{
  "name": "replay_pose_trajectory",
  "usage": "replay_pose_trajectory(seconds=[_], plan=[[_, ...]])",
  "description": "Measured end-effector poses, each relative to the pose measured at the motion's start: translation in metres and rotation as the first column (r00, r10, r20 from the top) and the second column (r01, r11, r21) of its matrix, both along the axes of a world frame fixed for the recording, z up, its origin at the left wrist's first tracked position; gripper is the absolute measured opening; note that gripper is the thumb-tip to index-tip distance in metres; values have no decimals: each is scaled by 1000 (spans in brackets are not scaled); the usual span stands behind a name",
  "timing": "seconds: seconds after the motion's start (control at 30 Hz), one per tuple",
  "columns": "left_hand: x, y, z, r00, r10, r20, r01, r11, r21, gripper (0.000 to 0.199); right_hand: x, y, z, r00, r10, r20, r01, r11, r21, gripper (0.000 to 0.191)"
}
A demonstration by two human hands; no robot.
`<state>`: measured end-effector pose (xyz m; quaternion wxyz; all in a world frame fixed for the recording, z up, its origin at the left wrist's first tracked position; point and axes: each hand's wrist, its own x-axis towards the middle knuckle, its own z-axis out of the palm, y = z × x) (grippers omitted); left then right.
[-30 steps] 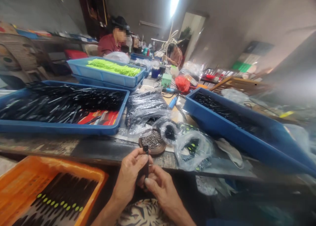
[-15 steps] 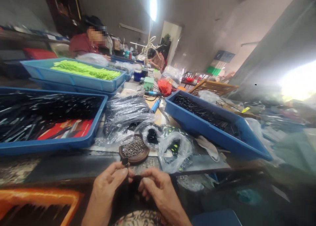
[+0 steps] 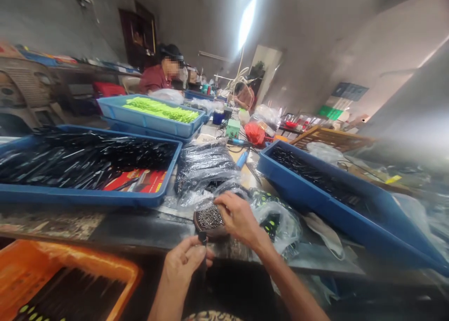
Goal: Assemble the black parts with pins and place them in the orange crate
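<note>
1. A round brown dish point(image 3: 209, 219) of small dark metal pieces is taken as the landmark; it rests at the edge of a workbench point(image 3: 140, 225), partly covered by the right hand.
2. The left hand point(image 3: 182, 260) is held just below the dish, with its fingers point(image 3: 191, 251) clenched around a dark slender piece point(image 3: 202, 239). The piece stands upright, and its lower end is blurred.
3. The right hand point(image 3: 240, 218) is placed over the dish's right side, with its fingers point(image 3: 224, 202) bent downward. Any grasp is hidden, so it cannot be told.
4. A clear plastic bag point(image 3: 277, 223) lies just right of the dish.
5. An orange crate point(image 3: 70, 269) is seen nearer and to the left, cut off by the frame.
6. A blue tray point(image 3: 87, 197) lies left of the dish; its dark contents are hard to make out.
</note>
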<state>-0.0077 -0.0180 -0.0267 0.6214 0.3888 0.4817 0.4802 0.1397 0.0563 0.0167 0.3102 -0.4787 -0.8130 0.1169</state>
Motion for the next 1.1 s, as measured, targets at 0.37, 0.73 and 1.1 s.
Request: replay_pose_trajectory(seconds=[0.37,0.73,1.1], plan=[[-11,1,-12,999,-34,-16,34,999,20,22,21,20,-16,995,-82,55,77,994,82,21],[-7,1,-17,996,-77,-52,77,997,-2,27,82,-32,-36,922,-361,-140,381,911,158,19],[5,2,-18,987,-117,-111,113,993,-40,28,96,-47,-40,911,-385,-148,403,908,119,20]])
